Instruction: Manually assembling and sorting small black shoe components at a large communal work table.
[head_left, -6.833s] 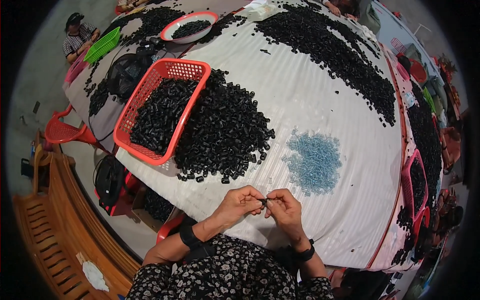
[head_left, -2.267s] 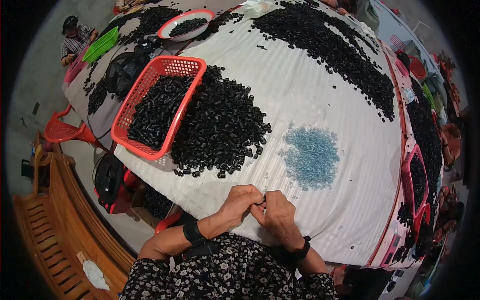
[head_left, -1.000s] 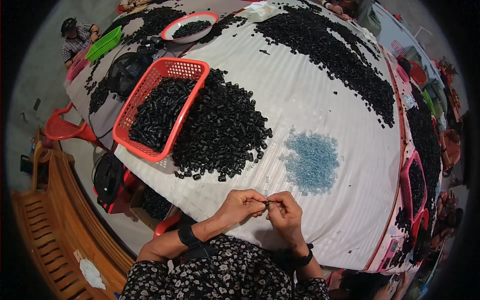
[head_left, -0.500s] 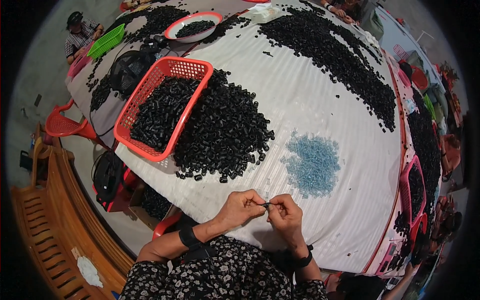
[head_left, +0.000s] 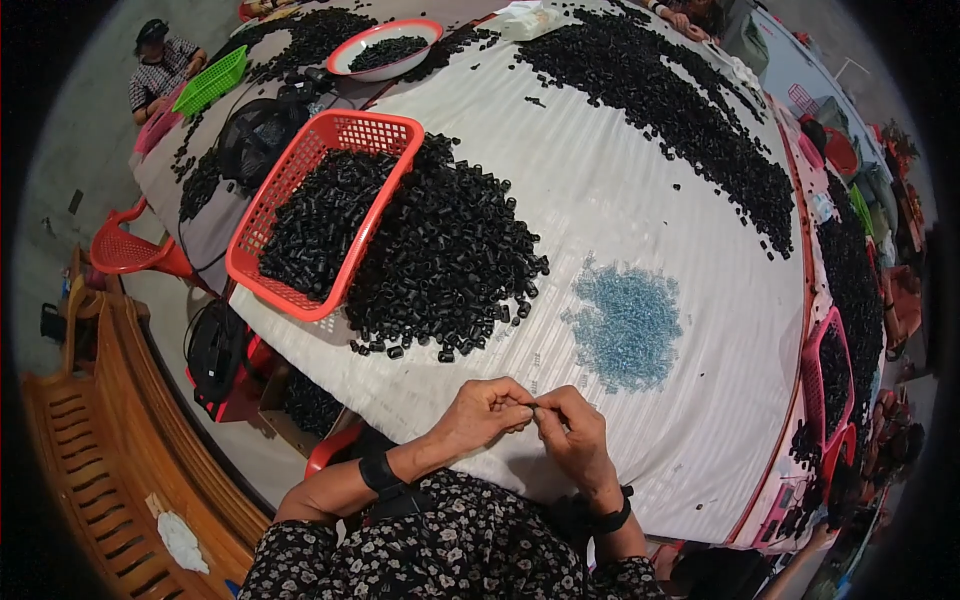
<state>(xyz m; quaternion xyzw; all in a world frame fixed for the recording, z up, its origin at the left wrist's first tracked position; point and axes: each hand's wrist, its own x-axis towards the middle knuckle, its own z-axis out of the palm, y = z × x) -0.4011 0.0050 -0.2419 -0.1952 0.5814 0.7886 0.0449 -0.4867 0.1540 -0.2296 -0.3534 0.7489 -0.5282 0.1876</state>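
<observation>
The left hand and the right hand meet at their fingertips just above the near edge of the white cloth, each with thumb and forefinger pinched on a small dark piece; the fingers cover so much of it that I cannot tell whether it is one part or two. It looks light and stiff, likely hard plastic, with a smooth skin that could slip or roll if squeezed off centre, so a grip with the finger pads on opposite sides should suit it best. It seems hardly fragile. Beyond the left hand spreads a loose heap of black pieces, pressed up against the red basket, which holds more of the same; heap and basket wall both stand between that hand and the pieces inside. Ahead of the right hand lies a flat patch of clear bluish pieces, tiny and probably easy to scatter with a sleeve. Farther off are a long band of black pieces, a red-rimmed bowl and a green basket.
</observation>
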